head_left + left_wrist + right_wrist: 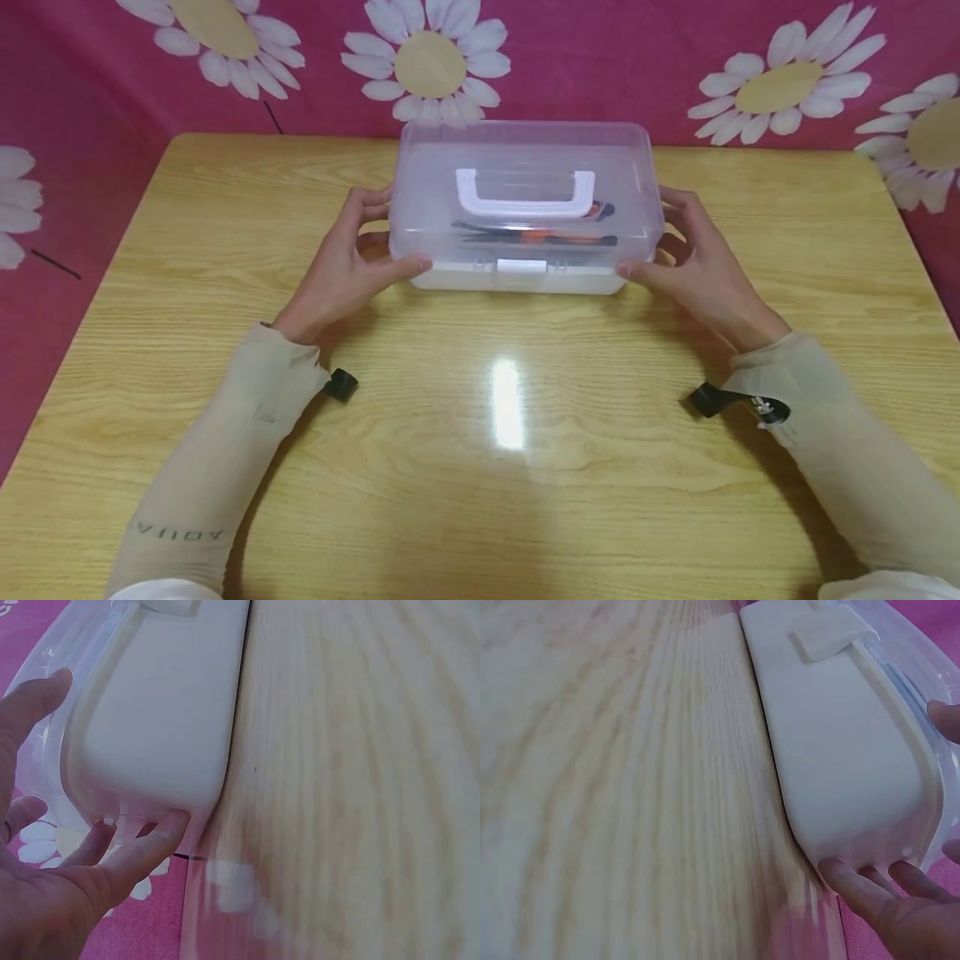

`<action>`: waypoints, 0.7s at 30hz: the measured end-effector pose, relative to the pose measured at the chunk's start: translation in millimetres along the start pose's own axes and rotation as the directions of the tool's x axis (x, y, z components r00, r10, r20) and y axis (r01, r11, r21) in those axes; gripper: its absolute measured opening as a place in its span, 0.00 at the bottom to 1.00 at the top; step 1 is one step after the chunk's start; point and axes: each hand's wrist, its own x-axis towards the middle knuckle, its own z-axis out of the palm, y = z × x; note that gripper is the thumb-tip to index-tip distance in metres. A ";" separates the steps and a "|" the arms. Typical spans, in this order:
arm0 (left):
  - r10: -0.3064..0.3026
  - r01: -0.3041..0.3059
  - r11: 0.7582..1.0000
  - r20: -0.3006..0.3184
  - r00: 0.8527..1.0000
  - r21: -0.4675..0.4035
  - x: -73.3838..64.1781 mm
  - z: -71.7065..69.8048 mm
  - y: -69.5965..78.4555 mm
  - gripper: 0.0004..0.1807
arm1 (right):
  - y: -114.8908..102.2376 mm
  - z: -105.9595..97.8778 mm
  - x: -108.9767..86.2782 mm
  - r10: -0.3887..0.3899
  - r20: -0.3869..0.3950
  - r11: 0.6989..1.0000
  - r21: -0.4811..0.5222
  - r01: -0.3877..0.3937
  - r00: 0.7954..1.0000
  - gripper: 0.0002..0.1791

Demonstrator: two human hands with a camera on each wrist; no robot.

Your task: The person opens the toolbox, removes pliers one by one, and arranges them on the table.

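A clear-lidded plastic storage box (431, 196) with a white base sits near the back of the table. Its lid is down, with a white handle (525, 206) on top and a white latch (522, 267) at the front. Through the lid shows a tool with orange and dark handles (543, 237). My left hand (337, 262) holds the box's left end, thumb at the front corner and fingers round the side. At the right end my right hand (701, 267) grips it likewise. Both wrist views show fingertips against the ends of the white base (157, 720).
The box stands on a wood-grain table (450, 517). A pink cloth with large daisies (600, 58) hangs behind the table's back edge. Dark wrist straps (342, 385) stick out from both sleeves above the tabletop.
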 end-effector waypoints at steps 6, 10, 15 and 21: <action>-0.012 0.013 1.000 0.006 1.000 -0.014 -6.2 1.7 0.2 0.40 | 1.1 -0.3 -6.1 -0.025 -0.006 1.000 -0.012 0.025 1.000 0.48; -0.019 0.019 1.000 0.016 1.000 -0.016 -10.7 1.8 0.9 0.40 | 1.7 0.7 -10.3 -0.043 -0.002 0.999 0.017 0.043 0.999 0.48; -0.020 0.020 1.000 0.030 0.999 -0.003 -16.7 1.9 0.3 0.40 | 2.8 2.6 -15.1 -0.064 -0.002 0.995 0.074 0.064 0.998 0.49; -0.003 0.003 1.000 0.043 0.999 0.002 -22.2 3.8 -0.5 0.39 | 3.2 2.5 -22.6 -0.055 -0.001 0.997 0.047 0.055 0.998 0.49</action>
